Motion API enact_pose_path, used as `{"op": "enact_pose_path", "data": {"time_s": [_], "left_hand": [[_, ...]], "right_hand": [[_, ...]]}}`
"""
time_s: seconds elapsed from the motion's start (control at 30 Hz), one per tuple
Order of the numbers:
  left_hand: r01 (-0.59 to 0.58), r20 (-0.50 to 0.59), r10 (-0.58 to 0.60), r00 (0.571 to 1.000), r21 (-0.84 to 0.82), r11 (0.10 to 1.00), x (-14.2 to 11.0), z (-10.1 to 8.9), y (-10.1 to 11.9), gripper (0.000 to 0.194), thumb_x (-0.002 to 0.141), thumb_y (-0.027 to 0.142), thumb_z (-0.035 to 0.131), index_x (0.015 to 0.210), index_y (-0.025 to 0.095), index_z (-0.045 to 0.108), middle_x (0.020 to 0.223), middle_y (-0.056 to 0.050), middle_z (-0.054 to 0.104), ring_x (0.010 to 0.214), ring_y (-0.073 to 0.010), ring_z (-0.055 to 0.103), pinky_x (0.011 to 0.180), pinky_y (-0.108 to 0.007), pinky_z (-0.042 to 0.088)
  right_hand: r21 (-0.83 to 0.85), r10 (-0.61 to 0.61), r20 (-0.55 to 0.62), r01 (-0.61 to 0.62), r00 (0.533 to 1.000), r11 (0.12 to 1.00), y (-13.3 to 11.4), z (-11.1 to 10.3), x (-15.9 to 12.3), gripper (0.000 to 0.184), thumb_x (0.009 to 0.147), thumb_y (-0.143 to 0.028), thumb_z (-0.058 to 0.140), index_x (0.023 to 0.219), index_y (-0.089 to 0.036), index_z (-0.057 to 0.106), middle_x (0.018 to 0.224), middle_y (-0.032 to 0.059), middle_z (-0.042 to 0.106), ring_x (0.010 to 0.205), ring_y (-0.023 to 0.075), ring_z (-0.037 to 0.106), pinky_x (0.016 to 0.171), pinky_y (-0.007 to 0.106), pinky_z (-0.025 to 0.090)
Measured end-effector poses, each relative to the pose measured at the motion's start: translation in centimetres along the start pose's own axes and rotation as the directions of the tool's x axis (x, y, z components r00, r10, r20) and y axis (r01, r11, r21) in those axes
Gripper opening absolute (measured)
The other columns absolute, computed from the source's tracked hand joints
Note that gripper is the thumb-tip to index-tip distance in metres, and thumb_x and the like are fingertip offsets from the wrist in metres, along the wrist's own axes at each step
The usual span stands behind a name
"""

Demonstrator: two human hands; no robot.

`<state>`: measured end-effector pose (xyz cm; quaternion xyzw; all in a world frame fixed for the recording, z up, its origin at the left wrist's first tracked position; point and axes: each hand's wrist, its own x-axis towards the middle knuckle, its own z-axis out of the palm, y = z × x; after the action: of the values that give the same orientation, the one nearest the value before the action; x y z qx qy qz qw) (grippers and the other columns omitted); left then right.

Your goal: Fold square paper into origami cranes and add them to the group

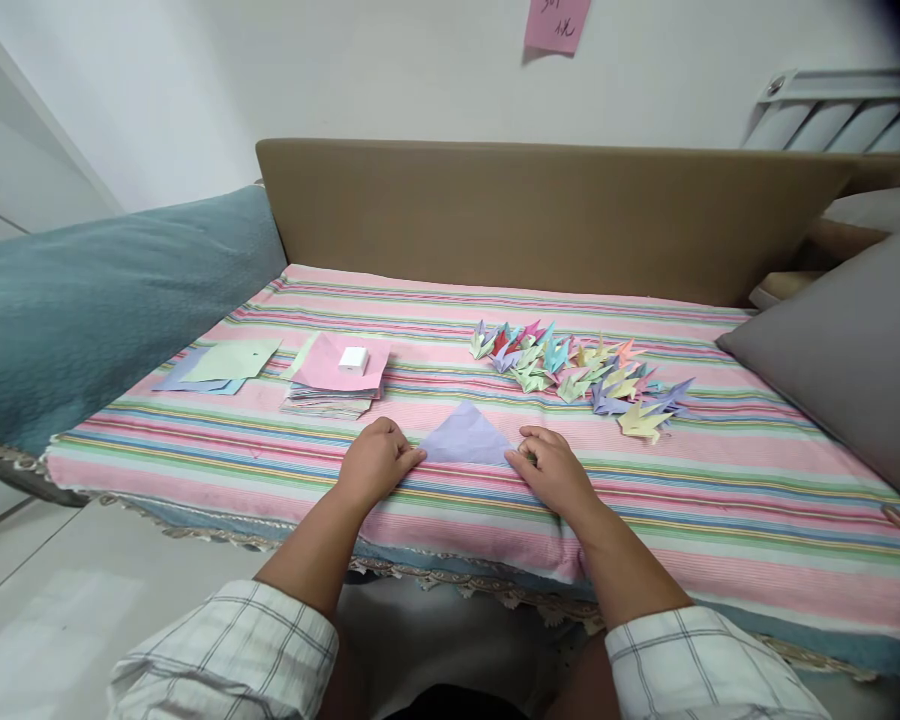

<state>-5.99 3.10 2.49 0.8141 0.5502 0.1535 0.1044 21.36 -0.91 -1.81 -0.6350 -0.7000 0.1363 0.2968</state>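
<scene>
A lavender sheet of origami paper (466,436), folded into a triangle, lies on the striped cloth with its point facing away from me. My left hand (379,462) pinches the triangle's left corner between thumb and fingers. At the opposite corner, my right hand (555,470) grips the paper the same way, its fingers curled. Beyond my right hand sits a cluster of folded paper cranes (562,366) in many colours. Left of the triangle stands a stack of paper squares (330,400), pink on top, with a small white box (353,360) resting on it.
Loose green and blue paper sheets (231,362) lie at the left, near the blue-covered armrest (135,290). A grey cushion (847,350) leans at the right. Behind the striped cloth (435,300) rises a brown backrest (525,215). A pink note (556,25) hangs on the wall.
</scene>
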Motion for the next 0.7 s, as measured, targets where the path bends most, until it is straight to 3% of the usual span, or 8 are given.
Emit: {"op": "enact_pose_path", "data": {"time_s": [0.33, 0.47, 0.6, 0.7], "left_hand": [[0.005, -0.026, -0.002, 1.0, 0.132, 0.991, 0.0, 0.6, 0.3, 0.023, 0.078, 0.037, 0.059, 0.065, 0.018, 0.06, 0.083, -0.005, 0.054, 0.081, -0.0191, 0.055, 0.071, -0.03, 0.043], [-0.004, -0.079, 0.021, 0.997, 0.206, 0.979, 0.0, 0.7, 0.5, 0.02, 0.075, 0.035, 0.063, 0.083, 0.017, 0.061, 0.088, -0.007, 0.058, 0.084, -0.0228, 0.056, 0.072, -0.034, 0.045], [-0.168, -0.149, 0.203, 0.968, 0.218, 0.961, -0.1, 1.5, 1.0, 0.027, 0.077, 0.02, 0.06, 0.105, 0.018, 0.061, 0.106, -0.012, 0.063, 0.104, -0.0285, 0.054, 0.094, -0.047, 0.038], [-0.371, -0.15, 0.399, 0.905, 0.183, 0.91, -0.6, 3.0, 2.2, 0.029, 0.085, 0.013, 0.048, 0.109, 0.022, 0.061, 0.125, -0.009, 0.057, 0.119, -0.0265, 0.047, 0.104, -0.051, 0.03]], "right_hand": [[-0.023, 0.053, -0.011, -0.053, 0.999, 0.998, -0.2, 0.2, 0.1, 0.028, 0.078, -0.038, 0.055, 0.057, -0.021, 0.047, 0.11, 0.0083, 0.057, 0.111, 0.0261, 0.046, 0.09, 0.041, 0.038], [-0.024, 0.037, -0.036, -0.038, 0.999, 0.999, -0.2, 0.3, 0.1, 0.026, 0.076, -0.038, 0.056, 0.058, -0.021, 0.046, 0.107, 0.0079, 0.058, 0.109, 0.0261, 0.047, 0.089, 0.041, 0.039], [-0.04, 0.022, -0.06, -0.024, 0.998, 0.999, -0.1, 0.4, 0.2, 0.019, 0.074, -0.036, 0.058, 0.066, -0.022, 0.048, 0.099, 0.0067, 0.06, 0.103, 0.0252, 0.049, 0.086, 0.039, 0.04], [-0.049, 0.007, -0.084, -0.012, 0.996, 0.999, 0.0, 0.6, 0.3, 0.017, 0.073, -0.036, 0.058, 0.071, -0.023, 0.049, 0.097, 0.0063, 0.06, 0.099, 0.0248, 0.051, 0.083, 0.038, 0.041]]}}
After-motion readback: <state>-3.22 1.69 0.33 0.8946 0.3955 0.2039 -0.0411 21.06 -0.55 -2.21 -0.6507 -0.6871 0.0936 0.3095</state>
